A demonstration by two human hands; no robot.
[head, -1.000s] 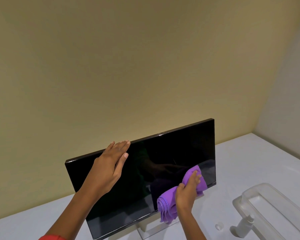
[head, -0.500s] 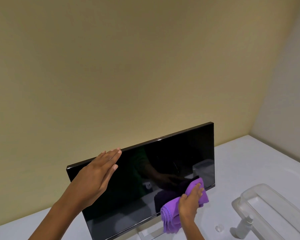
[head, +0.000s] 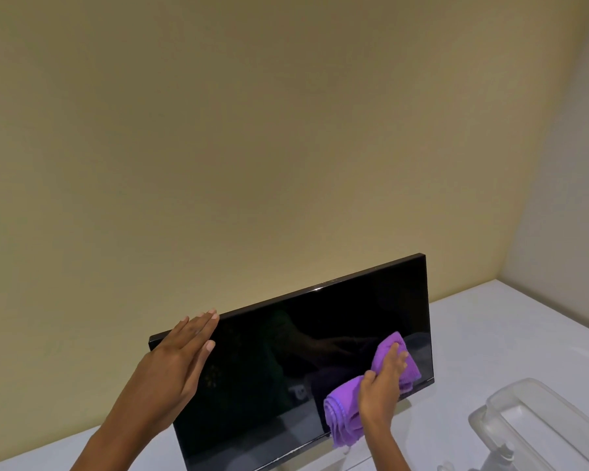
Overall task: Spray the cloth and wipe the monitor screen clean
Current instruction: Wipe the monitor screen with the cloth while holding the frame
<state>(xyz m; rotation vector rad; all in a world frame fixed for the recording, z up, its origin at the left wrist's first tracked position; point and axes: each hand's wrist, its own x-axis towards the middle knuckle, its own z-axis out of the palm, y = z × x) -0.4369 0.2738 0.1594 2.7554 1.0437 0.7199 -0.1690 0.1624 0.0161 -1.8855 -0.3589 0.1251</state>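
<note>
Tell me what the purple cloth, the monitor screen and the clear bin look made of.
Purple cloth: soft, matte fabric, likely microfibre; it bunches in folds. Monitor screen: glossy black glass or plastic; it mirrors the hands. Clear bin: translucent, slightly frosted plastic, with rounded moulded corners.

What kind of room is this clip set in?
Probably a plain indoor desk corner, home or office; I cannot tell which. A monitor stands on a white table against a bare beige wall, beside a clear plastic container.
</note>
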